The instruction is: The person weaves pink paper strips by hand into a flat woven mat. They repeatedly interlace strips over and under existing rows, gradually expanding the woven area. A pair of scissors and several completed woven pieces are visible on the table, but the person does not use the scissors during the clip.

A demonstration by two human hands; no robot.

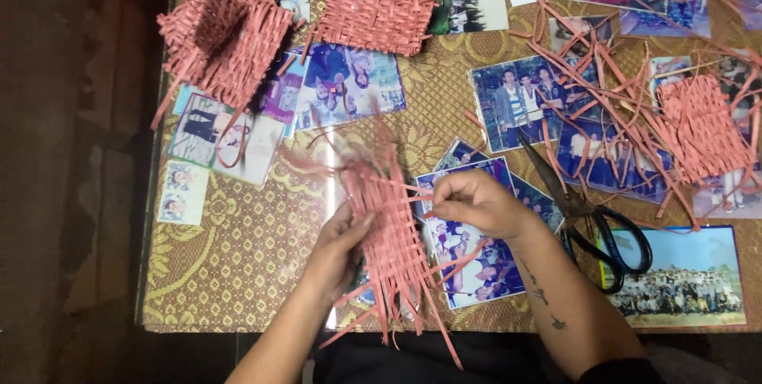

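A half-woven mat of pink paper strips (390,233) lies upright on the table's near edge, with loose ends sticking out above and below. My left hand (340,243) presses flat against its left side and holds it. My right hand (475,203) pinches a strip at the mat's right edge. The top of the mat is blurred.
A finished pink woven basket (225,35) stands at the back left, and a flat woven panel (373,19) lies beside it. Another woven piece (698,126) with many loose strips lies at the right. Black scissors (591,221) rest right of my right wrist. Photographs lie under the glass tabletop (238,273).
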